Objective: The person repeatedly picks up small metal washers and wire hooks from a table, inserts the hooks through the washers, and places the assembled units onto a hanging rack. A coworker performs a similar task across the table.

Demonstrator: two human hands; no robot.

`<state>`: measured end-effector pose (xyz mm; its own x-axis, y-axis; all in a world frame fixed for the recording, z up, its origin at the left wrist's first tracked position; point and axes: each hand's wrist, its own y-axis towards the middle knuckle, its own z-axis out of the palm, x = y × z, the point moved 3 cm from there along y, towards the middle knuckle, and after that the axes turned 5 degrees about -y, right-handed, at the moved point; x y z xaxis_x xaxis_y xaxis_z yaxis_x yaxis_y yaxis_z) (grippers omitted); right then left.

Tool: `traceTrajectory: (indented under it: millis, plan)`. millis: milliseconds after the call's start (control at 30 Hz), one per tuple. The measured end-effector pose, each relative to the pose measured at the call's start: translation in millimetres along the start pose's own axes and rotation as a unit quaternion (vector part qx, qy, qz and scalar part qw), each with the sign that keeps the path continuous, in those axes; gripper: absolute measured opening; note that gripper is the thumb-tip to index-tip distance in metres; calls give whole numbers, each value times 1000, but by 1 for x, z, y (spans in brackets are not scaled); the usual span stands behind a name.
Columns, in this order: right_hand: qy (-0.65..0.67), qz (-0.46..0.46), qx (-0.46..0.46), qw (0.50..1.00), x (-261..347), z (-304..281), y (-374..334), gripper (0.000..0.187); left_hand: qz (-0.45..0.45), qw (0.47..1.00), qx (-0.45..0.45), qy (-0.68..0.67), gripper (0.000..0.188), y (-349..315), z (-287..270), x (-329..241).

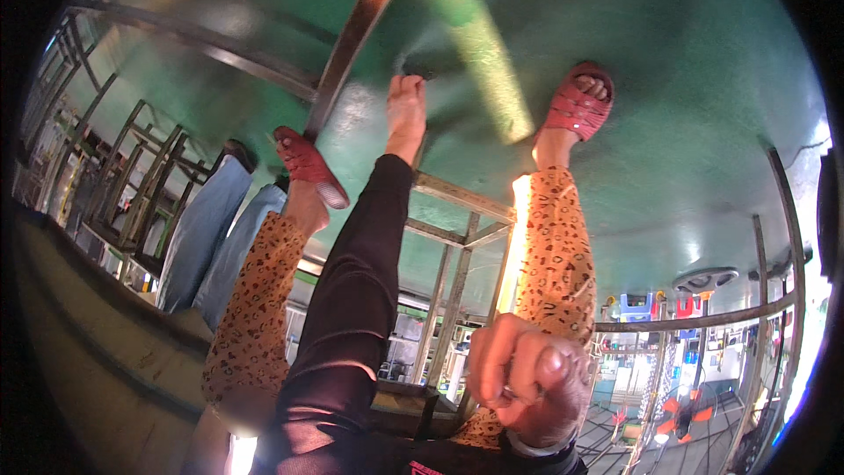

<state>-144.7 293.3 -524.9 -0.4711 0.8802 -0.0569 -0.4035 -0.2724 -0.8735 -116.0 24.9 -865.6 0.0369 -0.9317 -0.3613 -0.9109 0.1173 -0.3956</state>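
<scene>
My left hand, in a long black sleeve, reaches out low over the green floor between my feet. Its fingers are curled together, and a small dark shape shows beyond their tips; I cannot make out what they hold. Close in, by my right knee, my right hand is closed with the fingers bent inward. Whatever it may hold is hidden. Both legs wear orange spotted trousers, and a red sandal is on the right foot, its pair on the left.
A dark metal bar rises past my left foot and meets a rail. A metal frame stands between my legs. At left are another person's blue trouser legs and stacked stool frames. An orange-bladed fan is at lower right.
</scene>
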Motion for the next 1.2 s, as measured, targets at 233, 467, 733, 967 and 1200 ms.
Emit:
traceTrajectory:
  millis: [233, 467, 733, 967, 1200]
  plan:
    - [92, 0, 3, 996, 8, -3, -6, 39, -32, 999, 16, 9, 9, 2, -1, -25]
    - [147, -30, -77, 986, -1, -44, 1, 40, -93, 981, 169, -8, 21, -90, -90, -106]
    - [246, -93, 145, 954, -2, -58, -32, 43, -44, 951, 304, -23, 16, -174, -265, -211]
    - [84, -185, 159, 966, 45, -49, -165, 28, -6, 942, 334, 28, 14, -230, -376, -276]
    - [-54, -273, 128, 952, -1, -26, -271, 13, 168, 946, 269, -67, 13, -307, -497, -365]
